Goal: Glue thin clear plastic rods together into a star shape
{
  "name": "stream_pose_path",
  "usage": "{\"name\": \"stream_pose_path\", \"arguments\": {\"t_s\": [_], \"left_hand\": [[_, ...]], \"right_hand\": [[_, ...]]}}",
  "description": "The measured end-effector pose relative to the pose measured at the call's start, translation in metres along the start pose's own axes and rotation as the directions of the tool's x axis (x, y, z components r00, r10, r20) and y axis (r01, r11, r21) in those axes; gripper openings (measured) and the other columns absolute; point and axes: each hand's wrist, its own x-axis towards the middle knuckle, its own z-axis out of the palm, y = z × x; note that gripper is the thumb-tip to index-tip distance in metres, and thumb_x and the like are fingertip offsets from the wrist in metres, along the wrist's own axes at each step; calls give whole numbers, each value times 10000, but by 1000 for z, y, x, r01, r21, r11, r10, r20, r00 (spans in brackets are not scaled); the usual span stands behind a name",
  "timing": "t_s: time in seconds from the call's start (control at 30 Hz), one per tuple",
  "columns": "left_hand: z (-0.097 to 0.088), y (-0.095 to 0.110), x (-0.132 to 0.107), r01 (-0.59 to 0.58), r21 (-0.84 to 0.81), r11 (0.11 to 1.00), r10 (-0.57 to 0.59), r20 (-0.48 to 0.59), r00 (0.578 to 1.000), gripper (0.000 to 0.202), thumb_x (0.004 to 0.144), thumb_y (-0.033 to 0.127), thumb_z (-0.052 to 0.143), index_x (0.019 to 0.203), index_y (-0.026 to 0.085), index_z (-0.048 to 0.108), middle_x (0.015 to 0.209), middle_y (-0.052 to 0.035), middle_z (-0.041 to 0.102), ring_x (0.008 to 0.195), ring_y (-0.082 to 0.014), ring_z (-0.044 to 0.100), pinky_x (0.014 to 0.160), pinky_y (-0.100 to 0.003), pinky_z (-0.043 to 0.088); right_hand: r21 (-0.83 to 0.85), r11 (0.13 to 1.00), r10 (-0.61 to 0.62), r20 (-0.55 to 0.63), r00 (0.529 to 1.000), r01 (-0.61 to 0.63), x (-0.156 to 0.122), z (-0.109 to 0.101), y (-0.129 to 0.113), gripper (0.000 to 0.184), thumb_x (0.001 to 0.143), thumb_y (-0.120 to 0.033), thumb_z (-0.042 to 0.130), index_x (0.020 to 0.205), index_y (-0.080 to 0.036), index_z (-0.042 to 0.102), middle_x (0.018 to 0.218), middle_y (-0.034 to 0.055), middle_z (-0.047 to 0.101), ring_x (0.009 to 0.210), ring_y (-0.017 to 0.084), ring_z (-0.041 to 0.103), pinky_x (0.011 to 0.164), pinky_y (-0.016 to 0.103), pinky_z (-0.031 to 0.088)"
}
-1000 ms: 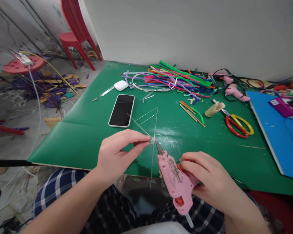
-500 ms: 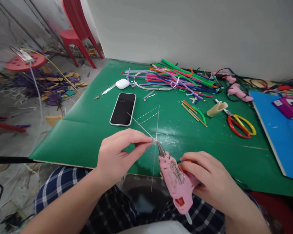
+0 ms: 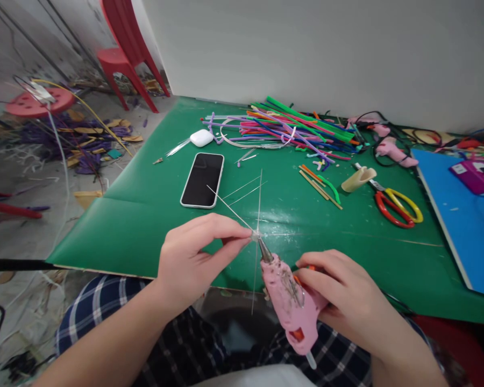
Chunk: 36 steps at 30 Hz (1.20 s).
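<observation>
Between the thumb and forefinger of my left hand [image 3: 201,255] is the joint of several thin pale wires [image 3: 260,201], which fan outward from that point. One runs up to the left over the phone, another stands nearly straight up and down. My right hand [image 3: 342,290] is wrapped around the handle of a pink hot glue gun [image 3: 288,301] with an orange trigger. The gun's metal nozzle points up and left, its tip at the wire joint beside my left fingertips. A clear glue stick pokes out of its back end.
A phone [image 3: 202,180] lies left of the wires on the green table [image 3: 145,188]. Behind are a white case [image 3: 201,138] and a heap of coloured pipe cleaners [image 3: 282,129]. Scissors [image 3: 397,207], a beige tube [image 3: 358,180] and a blue board [image 3: 463,226] are at right.
The wires have tilted slightly, and the nozzle tip has dropped a little at the joint. Both hands keep their hold and have barely moved.
</observation>
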Motion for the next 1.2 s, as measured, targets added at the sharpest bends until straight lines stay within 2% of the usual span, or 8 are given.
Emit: {"name": "stream_pose_path", "arguments": {"t_s": [0.3, 0.47, 0.87, 1.2], "left_hand": [[0, 0, 1, -30, 23, 999, 30, 11, 999, 156, 783, 101, 640, 817, 252, 661, 768, 46, 702, 674, -100, 641, 611, -217, 531], [-1, -1, 2, -85, 5, 996, 85, 5, 996, 190, 760, 36, 642, 818, 218, 653, 759, 41, 697, 676, -80, 635, 606, -181, 521], [-1, -1, 2, -66, -15, 998, 66, -3, 998, 216, 751, 27, 642, 823, 230, 653, 763, 49, 695, 678, -79, 633, 608, -178, 526], [-1, -2, 2, -65, -11, 998, 65, 0, 998, 209, 753, 31, 639, 816, 230, 653, 759, 47, 694, 673, -82, 633, 595, -178, 524]], "right_hand": [[-4, 1000, -5, -9, 1000, 5, 0, 1, 1, 245, 794, -99, 531, 1014, -202, 567, 980, 76, 624, 774, 175, 566, 650, 310, 458], [-1, 1000, -4, -8, 1000, 4, -2, 1, 2, 242, 804, -94, 534, 1022, -198, 548, 1002, 78, 607, 801, 182, 557, 670, 323, 454], [46, 999, 0, 5, 1000, 0, 0, 0, -1, 242, 818, -85, 543, 1038, -185, 536, 1018, 79, 584, 818, 178, 524, 682, 325, 441], [18, 1000, 2, -10, 1000, -2, -2, 0, 1, 240, 818, -87, 537, 1032, -194, 540, 1016, 76, 601, 834, 181, 544, 689, 333, 451]]}}
